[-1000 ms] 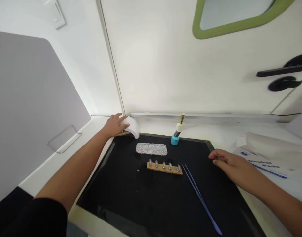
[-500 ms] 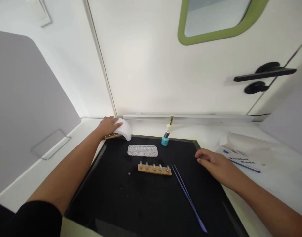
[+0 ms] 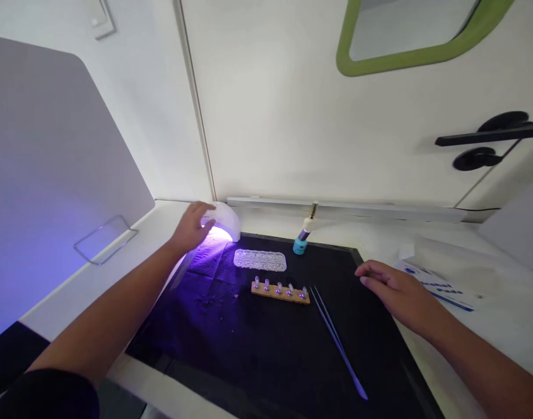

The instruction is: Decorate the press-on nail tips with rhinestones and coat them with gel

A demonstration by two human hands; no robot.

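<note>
My left hand (image 3: 193,225) is at a white nail lamp (image 3: 227,220) at the mat's far left corner. Its fingers are spread over the lamp's left side, thumb and forefinger apart; whether they touch it I cannot tell. Purple light glows from under the lamp. My right hand (image 3: 386,288) lies at the mat's right edge, holding nothing, fingers loosely bent and the thumb apart. Between the hands are a clear compartment case (image 3: 260,260), a cork strip (image 3: 277,294) bearing several silvery nail tips, and blue tweezers (image 3: 338,343).
A turquoise-based bottle (image 3: 299,245) with a dark neck and a pale, gold-tipped one behind it stand at the mat's back. An alcohol pads box (image 3: 441,289) under clear plastic lies on the right. Behind the black mat (image 3: 249,361) rises a white door with a black handle (image 3: 489,135).
The lamp has lit up purple, tinting the mat and the left panel. My left hand has lifted slightly off the lamp's top. The view has shifted; my right hand keeps its place.
</note>
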